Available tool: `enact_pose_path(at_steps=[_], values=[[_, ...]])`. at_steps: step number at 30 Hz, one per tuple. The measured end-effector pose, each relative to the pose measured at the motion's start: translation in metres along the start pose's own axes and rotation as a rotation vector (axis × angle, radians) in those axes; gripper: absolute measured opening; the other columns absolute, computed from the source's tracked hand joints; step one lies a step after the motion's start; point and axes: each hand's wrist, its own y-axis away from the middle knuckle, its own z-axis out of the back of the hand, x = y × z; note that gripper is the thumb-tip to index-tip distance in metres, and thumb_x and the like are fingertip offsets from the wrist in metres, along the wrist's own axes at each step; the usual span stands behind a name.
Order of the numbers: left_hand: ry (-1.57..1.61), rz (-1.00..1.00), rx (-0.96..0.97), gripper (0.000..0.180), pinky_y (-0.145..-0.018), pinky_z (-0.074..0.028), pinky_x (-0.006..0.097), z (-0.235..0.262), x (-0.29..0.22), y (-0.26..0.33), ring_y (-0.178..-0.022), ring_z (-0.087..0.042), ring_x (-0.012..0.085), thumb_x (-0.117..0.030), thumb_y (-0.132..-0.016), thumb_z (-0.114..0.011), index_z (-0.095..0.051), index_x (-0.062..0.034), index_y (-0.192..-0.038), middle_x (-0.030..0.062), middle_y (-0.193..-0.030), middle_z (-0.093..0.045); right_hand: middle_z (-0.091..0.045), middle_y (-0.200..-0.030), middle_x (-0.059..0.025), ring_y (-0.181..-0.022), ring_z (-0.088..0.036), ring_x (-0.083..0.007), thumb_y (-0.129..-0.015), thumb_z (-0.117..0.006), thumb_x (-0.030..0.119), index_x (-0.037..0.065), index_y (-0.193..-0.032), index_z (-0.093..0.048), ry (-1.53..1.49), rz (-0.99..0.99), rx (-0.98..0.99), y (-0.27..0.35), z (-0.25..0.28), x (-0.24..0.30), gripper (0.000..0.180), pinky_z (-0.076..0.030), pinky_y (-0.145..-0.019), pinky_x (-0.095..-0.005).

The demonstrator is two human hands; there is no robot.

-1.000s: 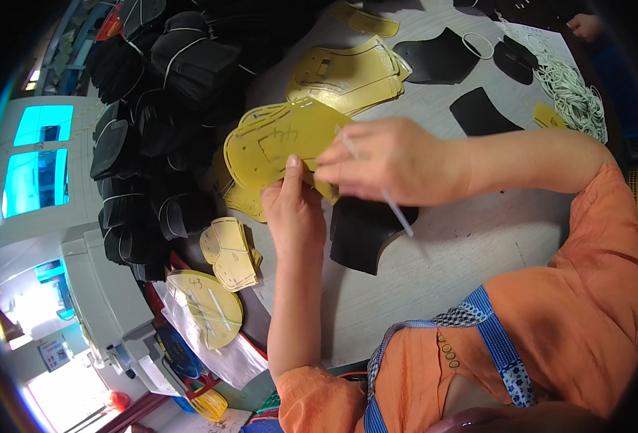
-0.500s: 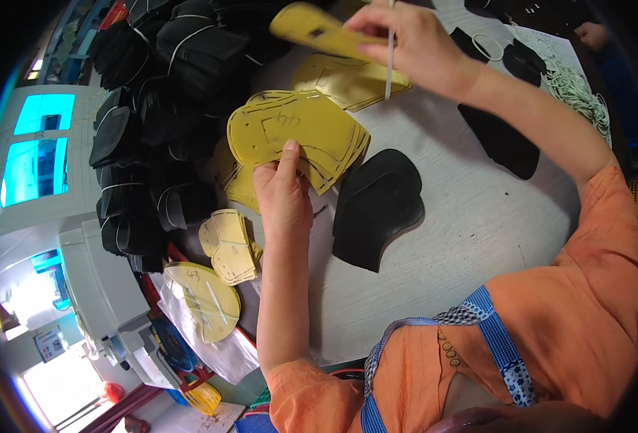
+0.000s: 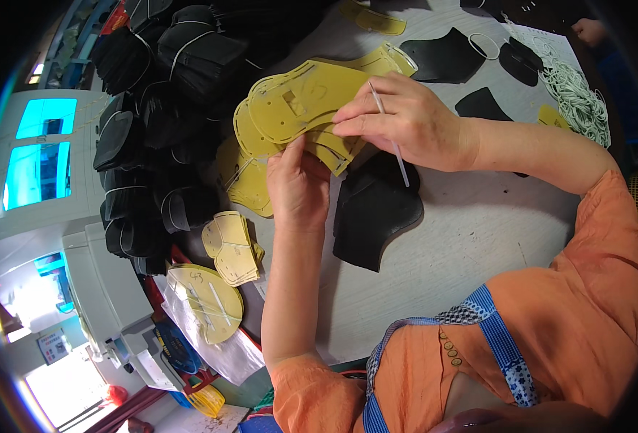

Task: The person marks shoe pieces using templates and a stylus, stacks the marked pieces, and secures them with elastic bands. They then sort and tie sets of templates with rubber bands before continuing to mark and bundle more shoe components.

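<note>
Fingers of the right hand [image 3: 420, 119] are clamped on the right end of the upper yellow template [image 3: 297, 97]; a thin white stick [image 3: 400, 164] is also lodged between them, its free tip pointing near and slightly right. From my remote station I read the template as lying to the left of those fingers, held above the desk [image 3: 470, 252]. Its long axis runs left to right, with the right end set slightly farther.

I note the left hand [image 3: 301, 191] on the near side, its thumb and fingers clamped on the near edge of the lower yellow templates [image 3: 250, 137]. These lie partly beneath the upper template and show past its left end and near edge. I judge this overlap to be the governing relation: the upper outline sits offset to the right and far. The right hand is nearer to the template's right end, the left hand to its near edge. I cannot confirm whether the layers touch across their faces, since the contact is hidden from my view.

On the desk, a black curved piece [image 3: 380, 216] lies right of the left hand and nearer than the right-hand fingers.
</note>
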Motion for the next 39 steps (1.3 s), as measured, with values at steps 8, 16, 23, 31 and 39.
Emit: enact_pose_path(at_steps=[8,16,23,31,39], values=[[-0.328,-0.197,-0.162,0.033,-0.087,-0.052,0.029,0.015,-0.003,0.002,-0.098,-0.066,0.0204,-0.013,-0.096,-0.061,-0.055,0.0057,-0.123,0.0124,-0.111,-0.067,-0.068,-0.111,-0.0049,-0.103,-0.061,-0.0268,-0.074,-0.074,0.003,0.007,-0.104,-0.070,-0.302,-0.060,0.027,-0.013,-0.025,0.007,0.031,-0.051,-0.090,-0.0366],[-1.198,-0.335,-0.219,0.052,-0.088,-0.051,0.032,0.061,-0.054,-0.021,-0.097,-0.065,0.0215,-0.014,-0.090,-0.071,-0.048,0.0060,-0.133,0.0124,-0.112,-0.067,-0.067,-0.096,-0.0099,-0.098,-0.064,-0.0272,-0.079,-0.075,0.013,0.002,-0.108,-0.065,0.282,-0.087,0.408,-0.013,0.008,-0.067,0.033,-0.054,-0.084,-0.0365],[-1.812,-0.926,-0.222,0.066,-0.096,-0.046,0.040,0.023,-0.046,0.001,-0.114,-0.058,0.0323,-0.012,-0.079,-0.076,-0.049,-0.0037,-0.139,0.0152,-0.124,-0.059,-0.065,-0.079,-0.0167,-0.076,-0.067,-0.0283,-0.086,-0.068,0.009,0.003,-0.106,-0.065,0.219,-0.261,0.076,-0.029,0.024,-0.078,0.022,-0.055,-0.067,-0.0338],[-0.520,0.002,0.082,0.045,-0.081,-0.054,0.027,-0.021,-0.008,-0.014,-0.104,-0.062,0.0168,-0.014,-0.091,-0.072,-0.053,0.0021,-0.127,0.0139,-0.120,-0.061,-0.069,-0.096,-0.0071,-0.081,-0.068,-0.0139,-0.093,-0.065,0.012,0.002,-0.120,-0.062,-1.031,-0.827,-0.157,-0.025,0.020,-0.053,0.029,-0.055,-0.070,-0.0279],[-0.535,-0.106,-0.018,0.032,-0.053,-0.050,0.027,-0.018,0.003,-0.012,-0.078,-0.068,0.0155,-0.015,-0.089,-0.074,-0.058,-0.0024,-0.113,0.0077,-0.099,-0.068,-0.068,-0.108,-0.0051,-0.093,-0.066,-0.0107,-0.097,-0.062,0.019,0.002,-0.129,-0.058,-1.105,-0.926,-0.051,-0.023,0.021,-0.030,0.035,-0.057,-0.074,-0.0262]])
